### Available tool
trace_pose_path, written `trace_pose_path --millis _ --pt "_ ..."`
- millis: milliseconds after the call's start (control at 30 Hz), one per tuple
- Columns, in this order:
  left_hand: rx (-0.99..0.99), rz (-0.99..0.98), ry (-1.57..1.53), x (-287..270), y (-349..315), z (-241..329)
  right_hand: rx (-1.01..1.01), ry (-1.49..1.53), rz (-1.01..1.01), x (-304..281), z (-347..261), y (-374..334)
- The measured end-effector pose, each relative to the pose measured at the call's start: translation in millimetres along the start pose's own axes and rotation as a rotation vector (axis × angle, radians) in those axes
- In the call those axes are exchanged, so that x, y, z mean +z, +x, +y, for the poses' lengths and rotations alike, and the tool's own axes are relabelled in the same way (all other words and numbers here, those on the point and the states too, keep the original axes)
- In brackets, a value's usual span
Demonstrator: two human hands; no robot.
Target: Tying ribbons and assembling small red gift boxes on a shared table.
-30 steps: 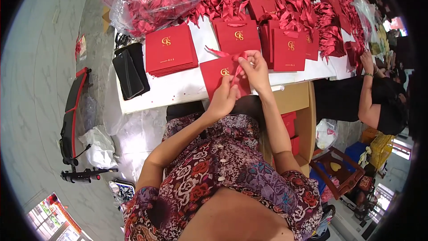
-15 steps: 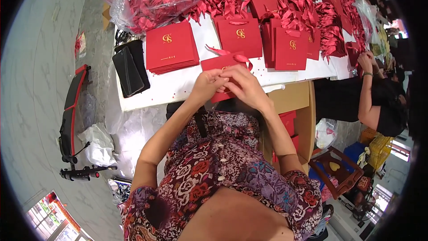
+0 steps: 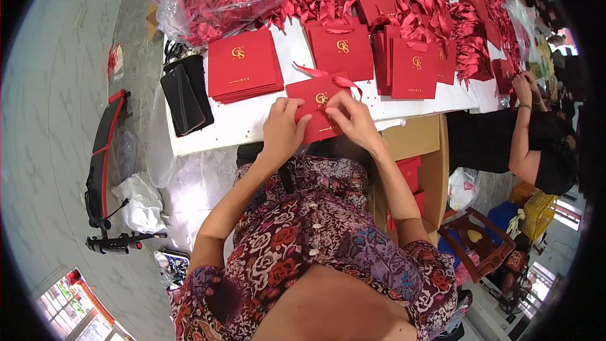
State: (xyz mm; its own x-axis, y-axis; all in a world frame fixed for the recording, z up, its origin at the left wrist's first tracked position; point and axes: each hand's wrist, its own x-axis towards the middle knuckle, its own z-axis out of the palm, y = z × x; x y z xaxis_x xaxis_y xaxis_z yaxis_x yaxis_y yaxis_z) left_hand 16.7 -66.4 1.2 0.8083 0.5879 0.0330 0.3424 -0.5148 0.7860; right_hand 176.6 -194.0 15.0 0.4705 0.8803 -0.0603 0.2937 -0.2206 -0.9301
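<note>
A red paper gift bag (image 3: 320,127) with a gold emblem lies at the table's near edge, right in front of me. A loose red ribbon (image 3: 344,81) runs along its top. At the bag's left edge is my left hand (image 3: 281,129), closed on it with the thumb lying over the front. My right hand (image 3: 355,122) is over the bag's right side, its fingers curled in toward the thumb beside the emblem. Whatever the right fingertips pinch, if anything, is too small to make out.
Beyond the bag lie a stack of flat red bags (image 3: 243,66), standing bags (image 3: 413,72) and heaped red ribbons. A clear sack (image 3: 214,0) and a black phone (image 3: 183,98) are at left. An open cardboard box (image 3: 435,170) stands by my right arm. Another person works at right.
My hands, which met in front of the bag, have drawn apart to its two sides. The bag's front and emblem now show between them.
</note>
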Motion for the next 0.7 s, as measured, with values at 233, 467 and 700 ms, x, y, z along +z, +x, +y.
trace_pose_path --millis 233,467,700 --pt "0.124 0.053 -0.026 33 3 -2 -0.076 -0.162 0.168 3 17 6" --pt "0.201 0.032 0.159 33 33 0 -0.130 -0.312 0.250 8 28 10" --pt "0.248 0.026 0.098 31 45 -4 -0.063 -0.386 0.227 9 31 13"
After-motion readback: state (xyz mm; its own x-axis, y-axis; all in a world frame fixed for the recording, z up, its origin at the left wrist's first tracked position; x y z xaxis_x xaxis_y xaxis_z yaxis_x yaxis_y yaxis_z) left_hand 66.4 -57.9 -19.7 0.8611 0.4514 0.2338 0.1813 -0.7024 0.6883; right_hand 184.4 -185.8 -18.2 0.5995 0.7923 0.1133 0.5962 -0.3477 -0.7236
